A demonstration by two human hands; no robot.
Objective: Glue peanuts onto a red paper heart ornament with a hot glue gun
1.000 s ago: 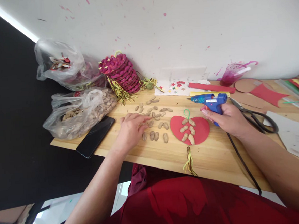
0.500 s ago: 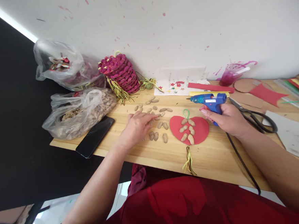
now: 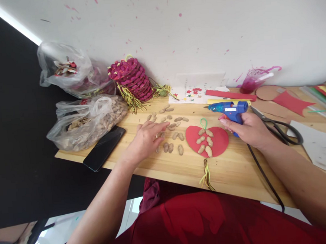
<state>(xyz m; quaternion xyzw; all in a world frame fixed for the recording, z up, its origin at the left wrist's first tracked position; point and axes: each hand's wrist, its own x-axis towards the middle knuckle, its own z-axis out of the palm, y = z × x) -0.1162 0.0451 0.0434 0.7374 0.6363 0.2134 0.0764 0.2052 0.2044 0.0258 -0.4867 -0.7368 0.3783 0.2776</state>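
Head view, as it reaches me at my remote post: the blue glue gun (image 3: 230, 109) is up over the table (image 3: 161, 170), just beyond the upper right edge of a red heart-shaped piece (image 3: 222, 142), its nozzle pointing left. The right hand (image 3: 253, 130) grasps it by the handle, with a finger near the orange trigger. On the heart I count six peanuts in three pairs, a green loop (image 3: 206, 124) at its top and a yellow-and-brown tassel (image 3: 206, 174) at the edge nearest the person.

To the left of the heart lie loose peanuts (image 3: 181, 149). The left hand (image 3: 144, 142) is over some of them, palm down — thumb and forefinger apart, with no nut clasped that I can see; whether the fingertips touch any, I cannot tell.

Further out, a black cord (image 3: 257, 164) runs below the right hand, and black-handled scissors (image 3: 267, 121) lie just beyond it. I can see a red strip (image 3: 230, 95) and a sheet with star shapes (image 3: 177, 89) toward the wall. On the left, a dark phone (image 3: 105, 148) lies beside a plastic bag of peanuts (image 3: 106, 116) — and a stack of magenta pieces (image 3: 137, 79) leans behind.
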